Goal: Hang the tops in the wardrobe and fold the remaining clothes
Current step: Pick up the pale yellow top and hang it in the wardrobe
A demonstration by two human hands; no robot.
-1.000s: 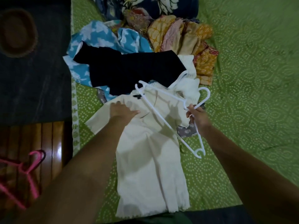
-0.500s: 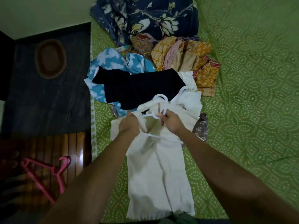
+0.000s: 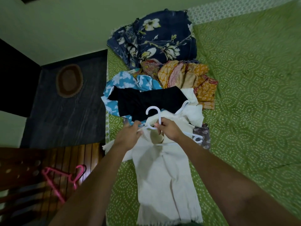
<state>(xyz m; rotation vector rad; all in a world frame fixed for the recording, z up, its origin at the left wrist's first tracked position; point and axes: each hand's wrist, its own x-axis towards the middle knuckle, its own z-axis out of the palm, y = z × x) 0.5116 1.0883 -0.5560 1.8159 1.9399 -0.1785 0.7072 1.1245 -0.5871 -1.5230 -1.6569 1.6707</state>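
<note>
On the bed (image 3: 244,95), a cream top (image 3: 166,180) lies flat below a heap of clothes (image 3: 162,75). The right hand (image 3: 171,129) pinches the neck of a white hanger (image 3: 158,118) at the collar. The left hand (image 3: 128,137) grips the collar's edge; a pink hanger (image 3: 61,178) lies on the wooden floor (image 3: 65,160).

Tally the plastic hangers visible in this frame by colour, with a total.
White plastic hangers: 2, one gripped by the right hand over the cream top, another under the knitwear.
Pink plastic hangers: 1, on the wooden chair.
Total: 3
</note>
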